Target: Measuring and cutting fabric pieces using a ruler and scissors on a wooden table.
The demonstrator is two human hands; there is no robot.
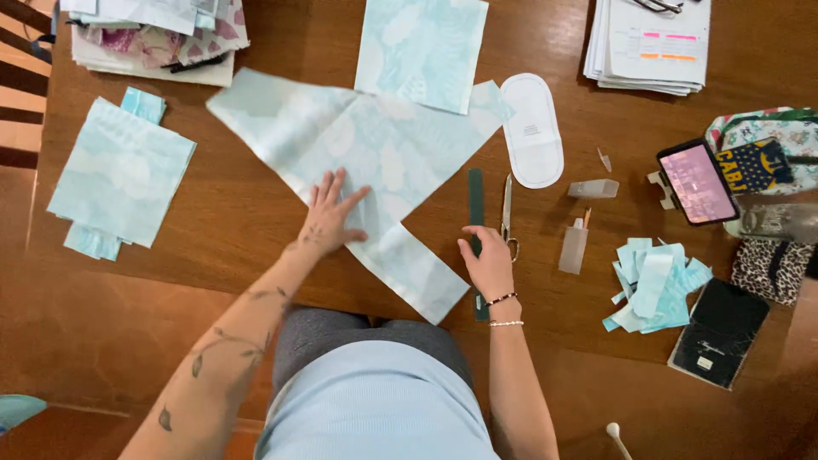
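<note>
A large piece of pale blue patterned fabric (375, 153) lies spread on the brown wooden table (213, 230). My left hand (332, 213) presses flat on it, fingers spread. My right hand (487, 260) rests on a dark green ruler (476, 204) lying lengthwise just right of the fabric; its lower part is hidden under the hand. Scissors (508, 213) lie beside the ruler, to its right, untouched.
A white oval paper pattern (532, 128) lies further back. Fabric squares (119, 175) sit at left, another square (422, 51) at top. Fabric scraps (656, 285), a small bottle (573, 247), a phone on a stand (697, 183), a dark notebook (720, 332) and papers (652, 43) are at right.
</note>
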